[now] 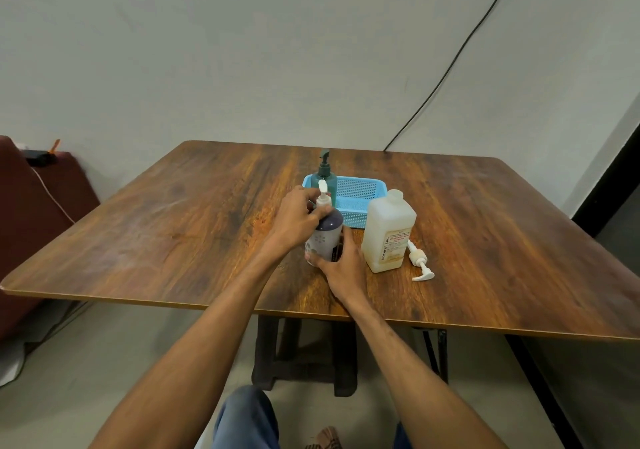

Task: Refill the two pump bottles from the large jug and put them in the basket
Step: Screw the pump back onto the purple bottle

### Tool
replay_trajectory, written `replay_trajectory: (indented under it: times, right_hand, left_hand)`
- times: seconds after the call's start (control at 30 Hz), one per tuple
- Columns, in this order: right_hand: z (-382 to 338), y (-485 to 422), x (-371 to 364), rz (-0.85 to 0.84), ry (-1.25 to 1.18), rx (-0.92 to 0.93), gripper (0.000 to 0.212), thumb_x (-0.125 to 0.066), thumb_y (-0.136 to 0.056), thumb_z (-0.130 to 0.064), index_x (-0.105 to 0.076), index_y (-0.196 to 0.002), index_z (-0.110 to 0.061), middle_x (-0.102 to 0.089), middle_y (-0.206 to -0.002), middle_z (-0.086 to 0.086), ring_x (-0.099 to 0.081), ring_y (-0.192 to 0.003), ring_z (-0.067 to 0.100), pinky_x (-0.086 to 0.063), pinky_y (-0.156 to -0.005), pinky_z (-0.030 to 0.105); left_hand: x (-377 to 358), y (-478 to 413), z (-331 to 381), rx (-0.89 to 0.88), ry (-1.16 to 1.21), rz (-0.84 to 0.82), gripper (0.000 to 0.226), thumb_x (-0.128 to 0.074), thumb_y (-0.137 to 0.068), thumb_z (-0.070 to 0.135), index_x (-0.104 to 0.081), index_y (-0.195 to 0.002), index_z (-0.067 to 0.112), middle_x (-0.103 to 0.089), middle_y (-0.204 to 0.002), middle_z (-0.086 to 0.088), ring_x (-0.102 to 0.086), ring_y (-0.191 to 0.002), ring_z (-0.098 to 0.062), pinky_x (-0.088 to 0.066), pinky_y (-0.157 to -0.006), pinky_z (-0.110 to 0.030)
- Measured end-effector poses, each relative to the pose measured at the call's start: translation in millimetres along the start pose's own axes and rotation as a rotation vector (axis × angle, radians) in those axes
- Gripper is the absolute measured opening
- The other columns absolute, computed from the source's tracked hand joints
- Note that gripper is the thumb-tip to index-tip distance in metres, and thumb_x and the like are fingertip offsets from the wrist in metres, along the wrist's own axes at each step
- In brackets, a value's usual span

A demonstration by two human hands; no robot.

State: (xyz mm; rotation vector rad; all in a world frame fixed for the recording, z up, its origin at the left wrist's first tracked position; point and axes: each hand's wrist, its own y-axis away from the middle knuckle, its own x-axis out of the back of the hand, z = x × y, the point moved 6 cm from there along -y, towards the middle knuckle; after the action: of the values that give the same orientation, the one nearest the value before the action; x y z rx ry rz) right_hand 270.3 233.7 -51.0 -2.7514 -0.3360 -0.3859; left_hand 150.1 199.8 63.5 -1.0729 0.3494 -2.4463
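Nearest the front edge of the wooden table (173,227), the right hand (344,270) wraps its fingers round the lower body of the purple-and-white pump bottle (323,240), which stands upright on the tabletop; just above, the left hand (298,220) grips the bottle's neck, thumb and fingers curled about the collar under the white pump head (323,192); both hands touch the bottle, one low, one high. Just right of the right hand stands the large jug (388,234), uncapped; a loose white pump (419,261) lies flat by its right side. Behind the bottle sits the blue basket (360,190); a green pump bottle (325,176) stands upright at its left end, base hidden by the left hand.
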Motion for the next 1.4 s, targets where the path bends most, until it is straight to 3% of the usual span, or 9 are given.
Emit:
replay_trajectory:
  times: [0.17, 0.37, 0.47, 0.7, 0.8, 0.9, 1.1, 1.27, 1.4]
  right_hand:
    - [0.6, 0.3, -0.8, -0.006, 0.012, -0.015, 0.087, -0.087, -0.072, -0.045, -0.04, -0.145, -0.033, -0.056, -0.137, -0.013, -0.052, -0.128, 0.009, -0.049, -0.107, 0.04]
    - [-0.9, 0.3, -0.7, -0.001, 0.026, -0.016, 0.081, -0.087, -0.072, -0.043, -0.041, -0.139, -0.038, -0.058, -0.133, -0.015, -0.054, -0.124, 0.008, -0.051, -0.104, 0.042]
    - [-0.7, 0.5, -0.3, -0.001, 0.013, -0.026, 0.081, -0.088, -0.072, -0.042, -0.043, -0.139, -0.034, -0.059, -0.133, -0.013, -0.056, -0.123, 0.009, -0.052, -0.103, 0.043]
    - [-1.8, 2.3, 0.6, -0.003, 0.008, -0.028, 0.082, -0.088, -0.072, -0.042, -0.044, -0.14, -0.031, -0.059, -0.133, -0.009, -0.056, -0.125, 0.014, -0.053, -0.102, 0.048]
    - [-2.0, 2.2, 0.2, -0.004, 0.005, -0.035, 0.083, -0.088, -0.072, -0.043, -0.043, -0.141, -0.032, -0.059, -0.134, -0.009, -0.056, -0.126, 0.013, -0.052, -0.103, 0.047]
    - [-2.3, 1.8, 0.1, -0.003, 0.011, -0.034, 0.085, -0.088, -0.072, -0.042, -0.041, -0.143, -0.033, -0.058, -0.136, -0.01, -0.055, -0.126, 0.012, -0.052, -0.104, 0.045]
    - [-1.9, 1.8, 0.0, -0.004, 0.014, -0.037, 0.087, -0.087, -0.074, -0.04, -0.039, -0.146, -0.033, -0.055, -0.141, -0.01, -0.052, -0.131, 0.012, -0.048, -0.108, 0.043]
    - [-2.3, 1.5, 1.3, -0.002, 0.003, -0.041, 0.083, -0.088, -0.075, -0.035, -0.041, -0.144, -0.031, -0.057, -0.138, -0.008, -0.055, -0.128, 0.013, -0.052, -0.104, 0.043]
    - [-1.9, 0.8, 0.1, 0.0, 0.008, -0.037, 0.083, -0.087, -0.075, -0.038, -0.041, -0.144, -0.032, -0.057, -0.138, -0.008, -0.054, -0.128, 0.014, -0.052, -0.104, 0.045]
  left_hand:
    - [1.5, 1.2, 0.5, -0.031, 0.004, -0.066, 0.023, -0.062, -0.099, 0.015, -0.066, -0.121, 0.009, -0.057, -0.114, -0.007, -0.05, -0.094, -0.013, -0.034, -0.069, -0.016]
    - [8.9, 7.6, 0.5, -0.016, 0.074, 0.132, 0.027, -0.078, -0.087, 0.026, -0.072, -0.11, 0.012, -0.065, -0.099, 0.006, -0.056, -0.078, 0.0, -0.043, -0.065, -0.008]
    - [11.1, 9.6, 3.7, -0.03, 0.093, 0.208, 0.03, -0.084, -0.081, 0.027, -0.075, -0.104, 0.012, -0.067, -0.088, 0.006, -0.059, -0.074, -0.003, -0.052, -0.068, -0.022]
    - [14.1, 8.4, 8.2, 0.014, 0.064, 0.232, 0.026, -0.089, -0.073, 0.031, -0.074, -0.087, 0.015, -0.064, -0.072, 0.014, -0.059, -0.063, 0.0, -0.049, -0.057, -0.013]
    - [14.6, 7.4, 8.7, 0.023, 0.076, 0.22, 0.027, -0.09, -0.071, 0.031, -0.073, -0.085, 0.014, -0.065, -0.071, 0.011, -0.061, -0.063, -0.002, -0.053, -0.06, -0.018]
    - [11.8, 4.4, 6.1, 0.013, 0.07, 0.142, 0.028, -0.087, -0.077, 0.025, -0.077, -0.096, 0.008, -0.072, -0.079, -0.001, -0.06, -0.067, -0.006, -0.056, -0.066, -0.03]
    - [5.7, 10.2, -4.9, 0.058, 0.331, -0.052, 0.048, -0.073, -0.089, 0.006, -0.059, -0.133, 0.016, -0.066, -0.119, 0.004, -0.065, -0.109, -0.013, -0.056, -0.087, -0.026]
    - [9.2, 20.6, -3.3, 0.108, 0.366, 0.211, 0.046, -0.087, -0.077, 0.024, -0.063, -0.113, 0.008, -0.069, -0.106, -0.003, -0.068, -0.096, -0.016, -0.059, -0.082, -0.03]
    - [6.7, 19.9, 1.2, 0.04, 0.298, 0.214, 0.032, -0.08, -0.085, 0.022, -0.071, -0.113, 0.009, -0.073, -0.103, 0.002, -0.068, -0.093, -0.011, -0.057, -0.083, -0.031]
